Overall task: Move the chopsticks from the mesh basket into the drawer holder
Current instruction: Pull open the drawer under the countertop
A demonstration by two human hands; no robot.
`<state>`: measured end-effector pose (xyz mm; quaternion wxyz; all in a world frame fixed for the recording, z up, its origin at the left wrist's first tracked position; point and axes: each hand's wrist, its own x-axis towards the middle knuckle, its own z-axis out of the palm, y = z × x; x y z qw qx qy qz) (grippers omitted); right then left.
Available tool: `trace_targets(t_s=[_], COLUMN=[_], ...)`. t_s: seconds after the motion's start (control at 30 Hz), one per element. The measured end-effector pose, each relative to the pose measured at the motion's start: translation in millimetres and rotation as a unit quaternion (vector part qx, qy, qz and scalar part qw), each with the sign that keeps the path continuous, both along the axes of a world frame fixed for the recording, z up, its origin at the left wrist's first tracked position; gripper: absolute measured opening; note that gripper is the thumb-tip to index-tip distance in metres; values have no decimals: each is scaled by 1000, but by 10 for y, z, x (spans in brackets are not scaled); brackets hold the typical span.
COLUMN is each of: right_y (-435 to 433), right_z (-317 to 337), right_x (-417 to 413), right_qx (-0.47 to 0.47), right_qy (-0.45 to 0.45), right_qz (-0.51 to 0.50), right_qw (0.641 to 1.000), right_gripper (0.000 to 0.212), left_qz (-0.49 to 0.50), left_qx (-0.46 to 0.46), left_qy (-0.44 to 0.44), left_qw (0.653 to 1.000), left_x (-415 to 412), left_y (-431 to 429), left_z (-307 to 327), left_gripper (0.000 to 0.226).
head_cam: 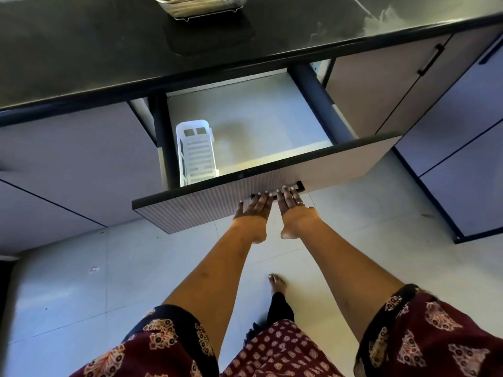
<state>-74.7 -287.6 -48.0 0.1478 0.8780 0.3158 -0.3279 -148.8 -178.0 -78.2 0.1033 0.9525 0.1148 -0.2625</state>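
Note:
The drawer (272, 112) stands pulled out under the black counter. Both my hands hook its black handle (298, 186) from below, palms up: my left hand (251, 210) on the left part, my right hand (292, 210) beside it, a ring on one finger. A white slotted plastic holder (196, 156) lies in the drawer's front left corner, with nothing in it. The mesh basket (201, 5) sits on the counter at the top edge of view, cut off by the frame. Pale sticks seem to lie inside the basket, but I cannot make them out clearly.
The black countertop (95, 50) overhangs the drawer's back. Closed grey cabinet doors (381, 85) with black handles flank the drawer. Below is a pale tiled floor (81, 281), with my bare foot (277, 284) on it. The drawer front juts out toward me.

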Motion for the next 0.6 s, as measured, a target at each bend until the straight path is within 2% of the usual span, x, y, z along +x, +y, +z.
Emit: trace_targets(t_s=[0.6], right_y=[-498], right_z=[143], right_x=[-576], right_qx=[-58], right_qy=[11], right_qz=[-10], right_qw=[998], right_gripper=[101], left_qz=[-21], left_qx=[-8], left_qy=[30], left_qw=[999], left_x=[-550], left_y=[-573], left_z=[100], left_gripper=[93])
